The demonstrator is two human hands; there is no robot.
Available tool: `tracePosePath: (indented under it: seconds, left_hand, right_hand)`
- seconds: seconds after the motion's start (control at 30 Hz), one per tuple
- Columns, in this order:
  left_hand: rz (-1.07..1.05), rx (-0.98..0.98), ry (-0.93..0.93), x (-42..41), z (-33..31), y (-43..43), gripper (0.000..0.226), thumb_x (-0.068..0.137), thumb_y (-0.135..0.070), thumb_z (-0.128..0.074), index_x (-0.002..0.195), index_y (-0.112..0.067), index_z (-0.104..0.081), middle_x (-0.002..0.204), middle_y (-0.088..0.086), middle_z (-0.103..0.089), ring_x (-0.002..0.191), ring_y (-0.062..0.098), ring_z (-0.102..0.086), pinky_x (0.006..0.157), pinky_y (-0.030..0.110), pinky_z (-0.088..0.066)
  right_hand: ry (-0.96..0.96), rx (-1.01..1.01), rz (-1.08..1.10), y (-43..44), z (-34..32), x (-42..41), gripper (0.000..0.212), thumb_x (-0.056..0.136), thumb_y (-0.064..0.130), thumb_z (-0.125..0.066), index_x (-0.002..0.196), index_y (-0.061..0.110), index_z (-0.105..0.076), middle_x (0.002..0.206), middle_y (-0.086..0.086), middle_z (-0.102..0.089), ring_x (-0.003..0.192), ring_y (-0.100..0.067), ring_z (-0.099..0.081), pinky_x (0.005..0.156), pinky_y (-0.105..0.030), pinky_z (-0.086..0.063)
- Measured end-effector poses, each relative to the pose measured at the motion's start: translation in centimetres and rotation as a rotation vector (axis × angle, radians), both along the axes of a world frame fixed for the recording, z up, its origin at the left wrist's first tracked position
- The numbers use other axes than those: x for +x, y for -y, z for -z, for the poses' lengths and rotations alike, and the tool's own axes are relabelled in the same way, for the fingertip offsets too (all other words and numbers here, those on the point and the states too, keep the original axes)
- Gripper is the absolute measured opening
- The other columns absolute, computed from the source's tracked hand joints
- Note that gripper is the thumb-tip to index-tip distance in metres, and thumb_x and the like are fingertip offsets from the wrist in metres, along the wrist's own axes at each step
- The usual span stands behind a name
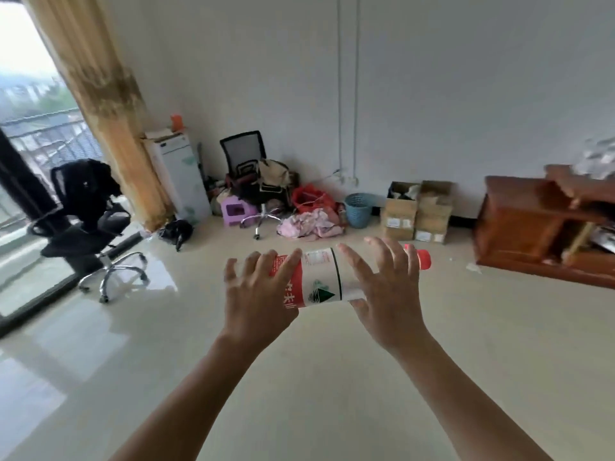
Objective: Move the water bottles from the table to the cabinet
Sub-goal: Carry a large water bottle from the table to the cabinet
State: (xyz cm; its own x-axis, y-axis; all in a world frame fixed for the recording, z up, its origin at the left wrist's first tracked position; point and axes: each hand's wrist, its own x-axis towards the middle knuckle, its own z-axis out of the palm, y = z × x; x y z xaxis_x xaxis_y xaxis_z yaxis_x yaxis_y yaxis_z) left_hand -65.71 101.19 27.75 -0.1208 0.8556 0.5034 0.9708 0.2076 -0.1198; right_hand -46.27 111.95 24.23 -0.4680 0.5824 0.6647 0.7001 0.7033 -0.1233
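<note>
A clear water bottle (324, 276) with a red-and-white label and a red cap lies sideways in the air in front of me, cap pointing right. My left hand (258, 294) holds its bottom end, fingers spread over the red part of the label. My right hand (387, 286) grips the neck end, fingers spread across the top. A brown wooden cabinet (519, 224) with open shelves stands on the floor at the right, a good way beyond the bottle. No table is in view.
A black office chair (90, 221) stands at the left by the glass door. Against the far wall are a white appliance (179, 174), a second chair piled with clutter (259, 184), a blue basket (357, 209) and cardboard boxes (417, 212). Glossy tiled floor lies between me and the cabinet.
</note>
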Motion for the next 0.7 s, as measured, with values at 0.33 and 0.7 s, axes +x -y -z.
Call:
tracePosePath:
  seconds: [0.33, 0.7]
  left_hand:
    - [0.512, -0.013, 0.064, 11.0, 2.1, -29.1, 0.102, 0.047, -0.044, -0.092, 0.139, -0.027, -0.05, 0.12, 0.008, -0.063, 0.108, 0.033, -0.059, 0.092, 0.062, -0.045]
    - [0.939, -0.064, 0.064, 26.5, 2.2, -51.8, 0.102, 0.054, -0.051, -0.089, 0.142, -0.03, -0.042, 0.123, 0.006, -0.061, 0.112, 0.031, -0.058, 0.094, 0.059, -0.045]
  right_hand:
    - [0.076, 0.001, 0.483, -18.3, 0.4, 14.3, 0.105, 0.06, 0.022, -0.097, 0.151, 0.03, -0.045, 0.144, -0.014, -0.045, 0.139, -0.04, -0.04, 0.119, -0.065, -0.023]
    - [0.067, -0.043, 0.948, -31.0, -0.4, 27.3, 0.104, 0.054, 0.019, -0.099, 0.147, 0.028, -0.052, 0.14, -0.016, -0.049, 0.134, -0.042, -0.044, 0.113, -0.067, -0.031]
